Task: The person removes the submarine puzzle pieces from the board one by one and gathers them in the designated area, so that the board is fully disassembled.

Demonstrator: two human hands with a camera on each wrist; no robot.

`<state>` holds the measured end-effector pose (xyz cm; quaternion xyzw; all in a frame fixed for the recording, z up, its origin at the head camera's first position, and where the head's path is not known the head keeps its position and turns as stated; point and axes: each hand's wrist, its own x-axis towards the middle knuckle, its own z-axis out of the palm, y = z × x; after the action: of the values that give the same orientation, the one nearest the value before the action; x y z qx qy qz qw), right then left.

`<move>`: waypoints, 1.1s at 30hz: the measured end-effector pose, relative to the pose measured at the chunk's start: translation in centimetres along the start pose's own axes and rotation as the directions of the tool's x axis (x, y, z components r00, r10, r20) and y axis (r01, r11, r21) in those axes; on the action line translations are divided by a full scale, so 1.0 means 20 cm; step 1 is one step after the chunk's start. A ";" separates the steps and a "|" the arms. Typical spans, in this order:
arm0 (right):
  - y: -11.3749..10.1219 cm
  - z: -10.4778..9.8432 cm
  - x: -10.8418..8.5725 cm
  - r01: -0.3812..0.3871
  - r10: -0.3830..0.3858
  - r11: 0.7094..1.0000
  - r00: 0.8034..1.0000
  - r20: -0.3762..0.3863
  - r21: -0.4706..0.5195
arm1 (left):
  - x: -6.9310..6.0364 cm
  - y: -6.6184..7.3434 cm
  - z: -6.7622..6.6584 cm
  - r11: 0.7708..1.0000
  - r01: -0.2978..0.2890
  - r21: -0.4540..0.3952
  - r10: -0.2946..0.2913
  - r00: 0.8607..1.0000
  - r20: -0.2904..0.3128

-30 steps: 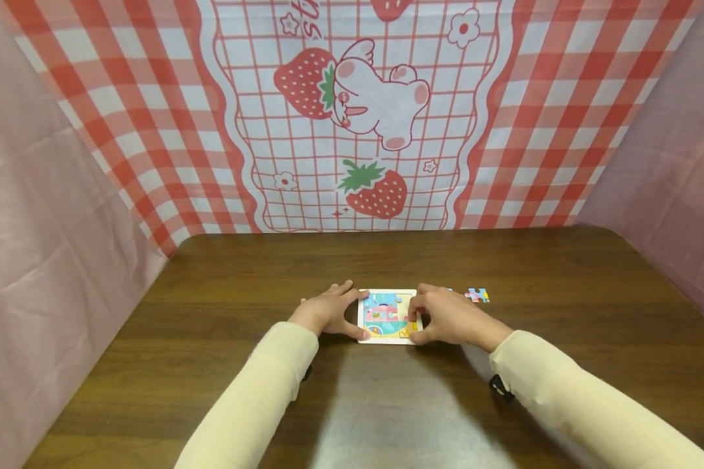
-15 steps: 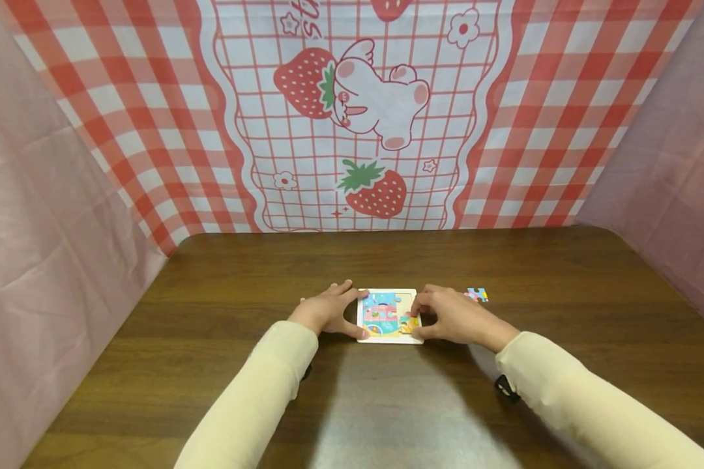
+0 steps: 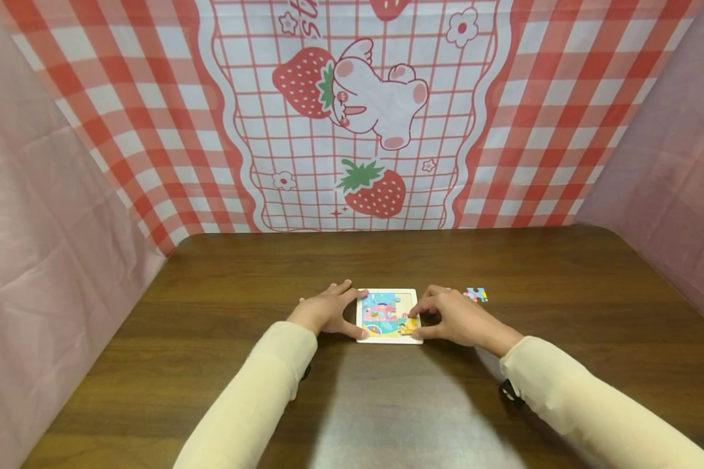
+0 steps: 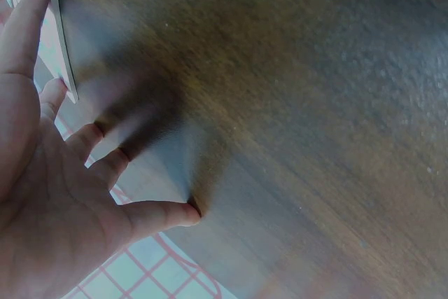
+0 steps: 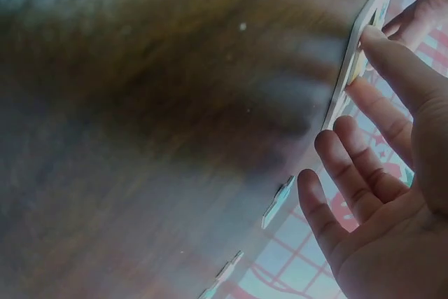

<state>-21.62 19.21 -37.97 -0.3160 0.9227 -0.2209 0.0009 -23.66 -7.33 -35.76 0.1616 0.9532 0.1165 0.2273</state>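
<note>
A: Where is the puzzle piece (image 3: 409,325) you're working with?

B: At the near right corner of the puzzle frame (image 3: 387,340), yellow and orange side up. Whether it sits flat there, I can't tell.

A: And your grip on it?

B: Your right hand (image 3: 457,317) pinches it between thumb and index finger at the frame's right edge; your other fingers are spread apart, clear of the piece.

A: What fills the rest of the frame?

B: Joined pieces (image 3: 380,314) in blue, pink and teal cover its left and middle, and a cream base (image 3: 407,302) shows at its far right.

A: Your left hand (image 3: 327,309)?

B: It steadies the frame's left side. Your thumb touches the near left corner and your index finger the far left one, with the fingers spread wide and not clamped on anything.

A: Anything beyond the frame?

B: To its right you have a loose piece (image 3: 476,294), pink and blue, and a second loose piece (image 5: 278,202) mostly hidden behind your right hand in the head view. Under it all is the brown table (image 3: 364,404); beyond the frame hangs a red-and-white strawberry cloth (image 3: 428,195).
</note>
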 end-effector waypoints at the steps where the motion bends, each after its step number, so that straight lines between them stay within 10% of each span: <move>1: 0.00 0.00 0.00 0.002 -0.002 1.000 1.000 -0.001 0.000 | 0.00 0.00 0.00 1.000 0.001 0.001 -0.001 1.000 0.000; 33: 0.17 -0.29 -0.17 -0.023 0.022 1.000 0.995 -0.094 -0.009 | 0.00 0.00 0.00 1.000 0.006 -0.013 -0.006 1.000 0.000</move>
<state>-21.68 26.07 -34.65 -0.2949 0.9264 -0.2306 -0.0414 -23.62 -7.34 -35.78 0.1573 0.9529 0.1222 0.2287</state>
